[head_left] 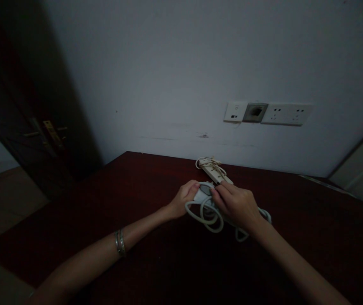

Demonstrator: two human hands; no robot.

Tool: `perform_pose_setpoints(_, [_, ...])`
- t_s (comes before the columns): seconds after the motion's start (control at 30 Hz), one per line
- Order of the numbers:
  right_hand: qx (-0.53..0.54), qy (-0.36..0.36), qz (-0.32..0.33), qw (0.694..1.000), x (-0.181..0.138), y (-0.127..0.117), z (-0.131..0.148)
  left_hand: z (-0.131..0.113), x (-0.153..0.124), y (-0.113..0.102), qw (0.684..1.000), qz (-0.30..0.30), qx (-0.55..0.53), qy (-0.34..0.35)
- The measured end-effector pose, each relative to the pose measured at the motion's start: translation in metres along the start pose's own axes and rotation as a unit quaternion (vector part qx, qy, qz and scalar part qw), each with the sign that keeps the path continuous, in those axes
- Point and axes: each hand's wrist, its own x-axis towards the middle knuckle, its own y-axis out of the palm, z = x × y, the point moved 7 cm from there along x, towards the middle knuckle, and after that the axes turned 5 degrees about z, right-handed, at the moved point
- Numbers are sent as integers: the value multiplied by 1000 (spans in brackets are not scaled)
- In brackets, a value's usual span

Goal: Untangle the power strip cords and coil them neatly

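On the dark red table (130, 237) lies a white device (204, 189) with a thick white cable (211, 218) looped in front of it. My left hand (183, 199) grips the device's left end with curled fingers. On its right side my right hand (236, 205) is closed, covering part of it and of the cable. Just behind them lies a white power strip (214, 169) with its cord bundled and tied at the far end. The room is dim.
A wall plate with switches and sockets (268, 113) is on the white wall above the table. A dark wooden door with a brass handle (49, 135) stands at the left. A pale panel (362, 169) leans at the right.
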Motion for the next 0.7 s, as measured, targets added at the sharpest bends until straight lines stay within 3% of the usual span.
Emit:
perform_pose_setpoints(0.33, [137,84,58,985,3,0,-12,-30,5,-7,990,63,112,63])
perform_pose_setpoints(0.5, [159,147,58,975,5,-3,-22,-42,27,-15,983,88,152,55])
perform_pose_setpoints(0.7, [180,230,70,954,2,-1,-43,-66,51,-5,970,159,172,68])
